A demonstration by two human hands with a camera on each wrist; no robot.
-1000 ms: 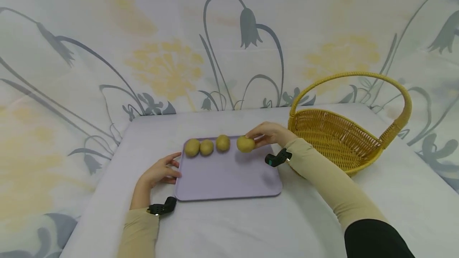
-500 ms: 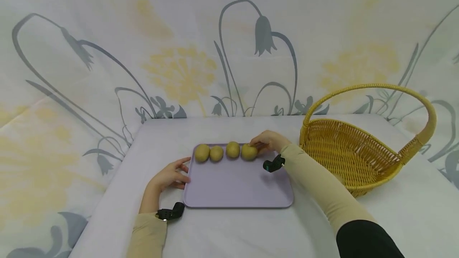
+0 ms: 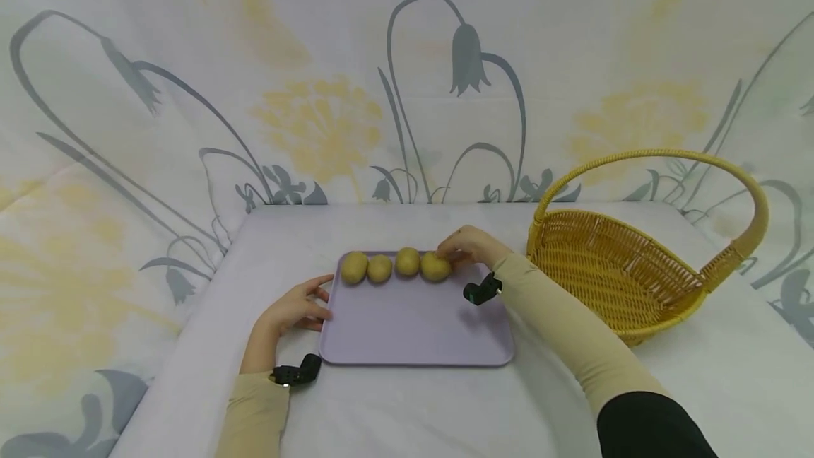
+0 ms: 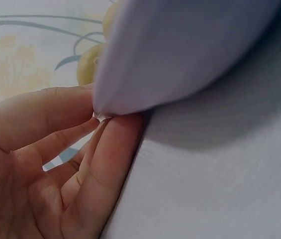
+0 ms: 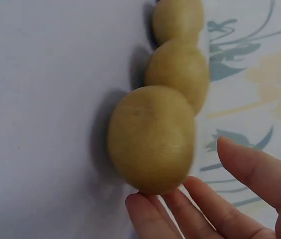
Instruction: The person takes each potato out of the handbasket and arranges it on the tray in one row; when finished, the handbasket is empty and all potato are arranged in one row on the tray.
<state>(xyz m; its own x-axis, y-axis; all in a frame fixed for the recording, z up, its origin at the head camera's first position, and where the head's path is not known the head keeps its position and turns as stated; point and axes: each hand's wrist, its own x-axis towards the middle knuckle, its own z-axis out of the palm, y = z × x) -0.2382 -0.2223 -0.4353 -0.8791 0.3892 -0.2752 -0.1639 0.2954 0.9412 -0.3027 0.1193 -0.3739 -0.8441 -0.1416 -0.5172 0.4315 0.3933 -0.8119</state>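
Several round yellow potatoes [image 3: 379,269] line the far edge of a lilac tray [image 3: 416,324]. My left hand [image 3: 295,308] is at the tray's left side; in the left wrist view the thumb and a finger pinch the tray's rim [image 4: 111,102]. Farther back, my right hand [image 3: 473,246] is beside the rightmost potato [image 3: 435,267], which rests on the tray close to its neighbour. In the right wrist view fingertips [image 5: 145,211] touch the near side of this potato, while the thumb [image 5: 249,164] stands apart from it.
A yellow wicker basket [image 3: 604,260] with a tall arched handle [image 3: 649,153] stands right of the tray, beside my right forearm. White cloth [image 3: 445,415] covers the table. Behind it hangs a flower-patterned backdrop [image 3: 286,41].
My right hand brought the last potato left and down onto the tray, next to the others, and its thumb is now off it. My left hand stayed at the rim.
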